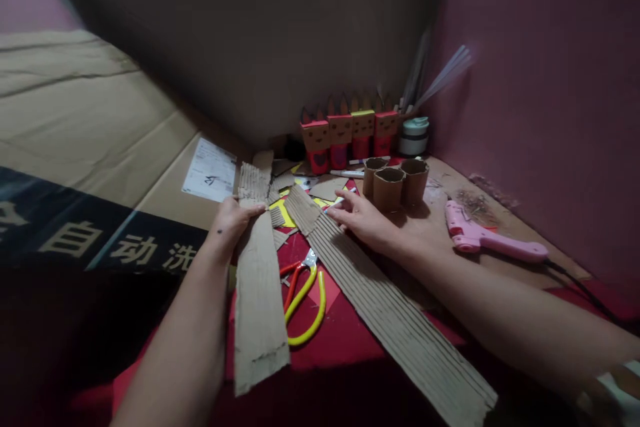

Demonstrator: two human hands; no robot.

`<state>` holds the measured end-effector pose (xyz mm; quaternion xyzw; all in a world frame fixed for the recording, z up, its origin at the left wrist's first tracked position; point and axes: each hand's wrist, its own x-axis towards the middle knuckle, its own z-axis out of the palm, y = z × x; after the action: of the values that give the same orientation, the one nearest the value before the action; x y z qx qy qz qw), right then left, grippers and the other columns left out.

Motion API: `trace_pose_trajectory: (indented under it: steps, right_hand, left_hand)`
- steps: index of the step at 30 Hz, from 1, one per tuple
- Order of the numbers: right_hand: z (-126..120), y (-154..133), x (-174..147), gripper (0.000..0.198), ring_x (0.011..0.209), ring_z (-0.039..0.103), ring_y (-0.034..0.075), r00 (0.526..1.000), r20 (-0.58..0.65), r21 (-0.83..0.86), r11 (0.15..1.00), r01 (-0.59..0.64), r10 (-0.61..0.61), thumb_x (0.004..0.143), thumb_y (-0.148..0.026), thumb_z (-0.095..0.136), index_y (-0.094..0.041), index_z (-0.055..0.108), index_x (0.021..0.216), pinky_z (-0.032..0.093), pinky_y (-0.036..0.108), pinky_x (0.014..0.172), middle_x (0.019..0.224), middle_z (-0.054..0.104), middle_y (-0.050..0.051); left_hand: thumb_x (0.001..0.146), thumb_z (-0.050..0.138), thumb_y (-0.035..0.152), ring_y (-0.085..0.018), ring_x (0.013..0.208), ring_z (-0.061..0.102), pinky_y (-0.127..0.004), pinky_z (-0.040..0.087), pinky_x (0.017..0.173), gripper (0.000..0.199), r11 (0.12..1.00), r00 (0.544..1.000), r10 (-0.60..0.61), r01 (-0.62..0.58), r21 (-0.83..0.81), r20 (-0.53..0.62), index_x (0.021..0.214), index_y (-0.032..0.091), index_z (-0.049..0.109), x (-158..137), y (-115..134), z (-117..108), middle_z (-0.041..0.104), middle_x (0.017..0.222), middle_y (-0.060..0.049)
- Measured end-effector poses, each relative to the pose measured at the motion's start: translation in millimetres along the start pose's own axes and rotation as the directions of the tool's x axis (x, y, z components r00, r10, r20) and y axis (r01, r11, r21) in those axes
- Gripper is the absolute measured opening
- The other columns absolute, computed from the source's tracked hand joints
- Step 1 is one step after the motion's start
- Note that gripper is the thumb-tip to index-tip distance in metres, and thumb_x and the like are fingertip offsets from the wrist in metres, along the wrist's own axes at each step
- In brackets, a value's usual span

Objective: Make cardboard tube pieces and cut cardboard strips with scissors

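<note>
A flat strip of brown cardboard [261,293] is pinched in my left hand [234,221], thumb across its upper part and fingers behind it. My right hand [363,217] has its thumb and fingers at the right edge of a second strip, a ridged corrugated cardboard strip [375,300], which slants down to the lower right; its grip is partly hidden. Between the strips lie scissors [311,300] with yellow and red handles. Cardboard scraps [327,188] and yellow pieces [283,213] are scattered beyond my hands.
Three brown cardboard tubes [389,188] stand behind my right hand. Several red figures with drawn faces [339,140] line the back, beside a mint-lidded jar [414,136]. A pink glue gun [493,238] with a black cord lies right. A large printed carton [110,140] rises left.
</note>
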<state>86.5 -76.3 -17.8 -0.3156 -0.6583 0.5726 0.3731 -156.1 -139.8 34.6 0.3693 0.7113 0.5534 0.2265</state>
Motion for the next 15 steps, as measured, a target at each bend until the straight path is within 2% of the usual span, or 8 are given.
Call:
trace_pose_trajectory:
  steps: [3, 4, 5, 7, 8, 10, 13, 15]
  right_hand:
    - [1.2, -11.6, -8.8, 0.047, 0.097, 0.055, 0.021, 0.955, -0.097, -0.205, 0.945, 0.256, -0.280, 0.077, -0.024, 0.062, -0.013, 0.053, 0.122, 0.045, 0.037, 0.088, 0.112, 0.058, 0.012]
    - [1.8, -17.3, -13.0, 0.039, 0.100, 0.054, 0.021, 0.940, -0.086, -0.204, 0.930, 0.307, -0.329, 0.078, -0.024, 0.061, -0.014, 0.057, 0.116, 0.044, 0.038, 0.090, 0.111, 0.058, 0.012]
    - [2.5, -23.2, -17.3, 0.034, 0.098, 0.055, 0.020, 0.945, -0.052, -0.154, 0.938, 0.311, -0.322, 0.080, -0.025, 0.059, -0.015, 0.059, 0.112, 0.044, 0.037, 0.090, 0.109, 0.060, 0.011]
    - [3.8, -33.5, -24.7, 0.036, 0.088, 0.059, 0.017, 0.978, 0.099, 0.073, 0.982, 0.176, -0.183, 0.084, -0.030, 0.056, -0.014, 0.056, 0.116, 0.048, 0.033, 0.080, 0.100, 0.064, 0.010]
    - [4.5, -37.0, -27.1, 0.042, 0.080, 0.061, 0.016, 0.976, 0.190, 0.189, 0.979, 0.071, -0.107, 0.084, -0.032, 0.055, -0.013, 0.051, 0.121, 0.050, 0.031, 0.071, 0.093, 0.065, 0.009]
    - [5.6, -39.3, -28.7, 0.052, 0.060, 0.059, 0.011, 0.956, 0.293, 0.335, 0.940, -0.067, -0.036, 0.083, -0.032, 0.057, -0.012, 0.044, 0.129, 0.047, 0.024, 0.054, 0.074, 0.063, 0.001]
    - [6.7, -34.2, -25.9, 0.054, 0.038, 0.045, 0.006, 0.954, 0.298, 0.378, 0.920, -0.104, -0.014, 0.080, -0.027, 0.060, -0.014, 0.043, 0.129, 0.039, 0.019, 0.038, 0.055, 0.049, -0.009]
    - [7.0, -30.0, -24.3, 0.050, 0.033, 0.040, 0.006, 0.957, 0.289, 0.383, 0.916, -0.116, 0.000, 0.078, -0.023, 0.059, -0.017, 0.046, 0.126, 0.035, 0.018, 0.032, 0.051, 0.045, -0.011]
  left_hand:
    - [0.052, 0.077, 0.020, -0.016, 0.041, 0.057, -0.026, 0.045, 0.042, 0.026, 0.995, 0.999, -0.038, 0.039, -0.096, 0.006, 0.069, 0.015, 0.058, -9.6, 19.9, 2.9, 0.062, 0.051, 0.000]
    - [0.055, 0.075, 0.021, -0.015, 0.042, 0.057, -0.025, 0.047, 0.043, 0.024, 0.989, 1.000, -0.028, 0.028, -0.142, 0.007, 0.070, 0.016, 0.058, -13.1, 25.9, 6.0, 0.063, 0.053, 0.000]
    - [0.058, 0.073, 0.022, -0.013, 0.044, 0.057, -0.025, 0.049, 0.046, 0.022, 0.983, 1.000, -0.009, 0.011, -0.184, 0.010, 0.073, 0.016, 0.058, -17.2, 30.8, 10.8, 0.063, 0.056, 0.002]
    - [0.065, 0.069, 0.024, -0.010, 0.047, 0.058, -0.023, 0.051, 0.051, 0.019, 0.962, 0.999, 0.029, -0.021, -0.271, 0.025, 0.079, 0.018, 0.058, -27.7, 35.9, 26.1, 0.063, 0.061, 0.004]
    - [0.067, 0.068, 0.025, -0.009, 0.048, 0.058, -0.022, 0.052, 0.053, 0.019, 0.950, 0.998, 0.041, -0.027, -0.312, 0.040, 0.081, 0.019, 0.057, -33.9, 36.1, 35.7, 0.063, 0.062, 0.005]
    - [0.066, 0.071, 0.022, -0.010, 0.054, 0.061, -0.024, 0.054, 0.057, 0.022, 0.882, 0.996, 0.039, 0.002, -0.471, 0.077, 0.084, 0.020, 0.058, -47.5, 33.2, 54.9, 0.065, 0.068, 0.004]
    - [0.064, 0.074, 0.020, -0.014, 0.062, 0.065, -0.027, 0.056, 0.063, 0.032, 0.839, 0.981, 0.045, 0.066, -0.540, 0.191, 0.093, 0.022, 0.060, -64.6, 28.0, 73.3, 0.070, 0.080, 0.002]
    - [0.065, 0.073, 0.021, -0.016, 0.062, 0.066, -0.030, 0.057, 0.062, 0.034, 0.836, 0.957, 0.014, 0.149, -0.529, 0.291, 0.096, 0.021, 0.061, -69.9, 27.4, 75.8, 0.071, 0.082, 0.000]
